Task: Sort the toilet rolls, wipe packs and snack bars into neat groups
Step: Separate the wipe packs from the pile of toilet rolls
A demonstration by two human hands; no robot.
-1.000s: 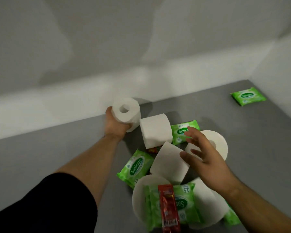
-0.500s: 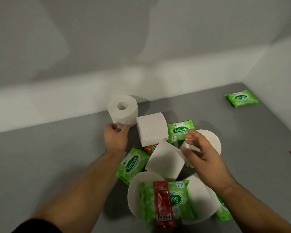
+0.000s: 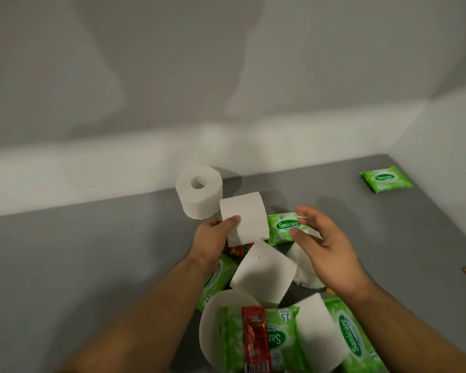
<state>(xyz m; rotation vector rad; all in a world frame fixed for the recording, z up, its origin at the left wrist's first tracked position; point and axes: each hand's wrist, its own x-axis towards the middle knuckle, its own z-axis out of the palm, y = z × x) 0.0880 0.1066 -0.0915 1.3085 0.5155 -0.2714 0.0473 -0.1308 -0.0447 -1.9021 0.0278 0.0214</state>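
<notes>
While the left hand grips a toilet roll, the right hand hovers, fingers spread, empty.

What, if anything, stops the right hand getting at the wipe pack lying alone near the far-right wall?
Likely yes, it can reach: the right hand hovers open and empty, and only bare grey surface lies between it and that wipe pack.
</notes>
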